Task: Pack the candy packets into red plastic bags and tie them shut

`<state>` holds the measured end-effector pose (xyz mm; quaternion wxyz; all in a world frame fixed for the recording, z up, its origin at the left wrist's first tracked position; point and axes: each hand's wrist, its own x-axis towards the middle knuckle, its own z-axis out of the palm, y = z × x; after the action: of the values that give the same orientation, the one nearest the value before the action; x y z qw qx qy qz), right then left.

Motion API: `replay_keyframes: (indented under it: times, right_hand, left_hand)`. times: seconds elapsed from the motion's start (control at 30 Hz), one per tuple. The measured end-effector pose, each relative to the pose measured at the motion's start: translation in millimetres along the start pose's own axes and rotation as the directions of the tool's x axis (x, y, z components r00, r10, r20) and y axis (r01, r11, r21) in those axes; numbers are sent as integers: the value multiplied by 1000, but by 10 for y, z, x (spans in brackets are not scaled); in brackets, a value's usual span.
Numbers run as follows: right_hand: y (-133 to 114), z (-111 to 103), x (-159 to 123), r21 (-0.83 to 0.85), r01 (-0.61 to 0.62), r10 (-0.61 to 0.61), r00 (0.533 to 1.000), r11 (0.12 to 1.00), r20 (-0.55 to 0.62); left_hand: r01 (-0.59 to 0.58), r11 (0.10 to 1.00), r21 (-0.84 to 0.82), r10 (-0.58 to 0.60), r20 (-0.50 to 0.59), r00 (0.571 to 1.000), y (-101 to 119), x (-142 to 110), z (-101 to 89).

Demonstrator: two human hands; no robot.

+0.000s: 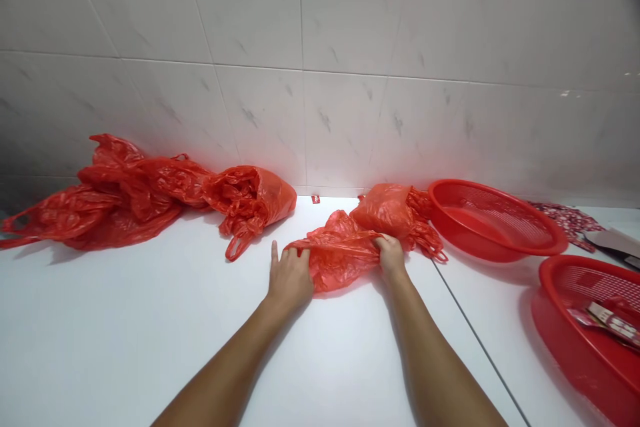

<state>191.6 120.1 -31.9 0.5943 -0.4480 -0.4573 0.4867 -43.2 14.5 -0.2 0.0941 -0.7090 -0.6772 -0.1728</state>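
Observation:
A crumpled, translucent red plastic bag is stretched sideways between my two hands on the white tabletop. My left hand grips its left edge, with one finger sticking up. My right hand is closed on the bag's right end. Just behind lies a bundled red plastic bag, its loose handles trailing to the right. Further left, another bunched red bag rests against the wall with its mouth showing. What the fingertips pinch is partly hidden in the folds.
Several crumpled red bags are heaped at the left by the tiled wall. A red plastic basket stands at the back right. A nearer red basket holds small packets. Patterned cloth and a knife-like blade lie behind.

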Motion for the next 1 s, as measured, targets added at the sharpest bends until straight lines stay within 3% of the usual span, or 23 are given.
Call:
replay_keyframes:
  times: [0.13,0.23,0.3,0.37,0.43,0.5,0.53,0.6,0.7,0.87,1.0]
  right_hand:
    - [-242,-67,-43,-79,-8,6,1000,997,-18]
    - [-652,-244,-213,-222,81,-82,997,972,7]
    - [-970,-333,-453,-384,333,-358,934,861,7]
    - [-1203,-310,-760,-375,562,-559,819,737,128]
    - [-1257,-155,-1041,-316,663,-509,735,678,448]
    - [-1125,73,-1194,-362,681,-312,657,637,686]
    - [-1013,186,-1209,-454,674,-177,651,583,738]
    - [-768,351,-1131,-656,633,35,707,411,706]
    - [-506,372,-897,-802,526,84,819,283,567]
    - [-417,23,-660,-877,357,91,910,322,404]
    - [-382,-183,-623,-878,321,162,904,356,396]
  left_hand:
    - [-104,994,-20,105,39,994,-35,-13,11]
    - [-165,979,-119,168,17,986,-15,-8,19]
    - [-192,969,-154,195,5,981,21,-7,48]
    - [-209,962,-174,212,4,977,76,-10,98]
    - [-213,958,-195,219,9,976,144,-16,153]
    - [-213,953,-217,224,31,974,204,-26,193]
    - [-212,951,-225,228,47,973,225,-31,203]
    - [-204,952,-230,226,77,971,245,-44,199]
    - [-181,957,-225,210,112,971,244,-63,153]
    - [-207,916,-345,276,165,947,287,-93,88]
    - [-276,887,-370,345,134,929,318,-91,97]
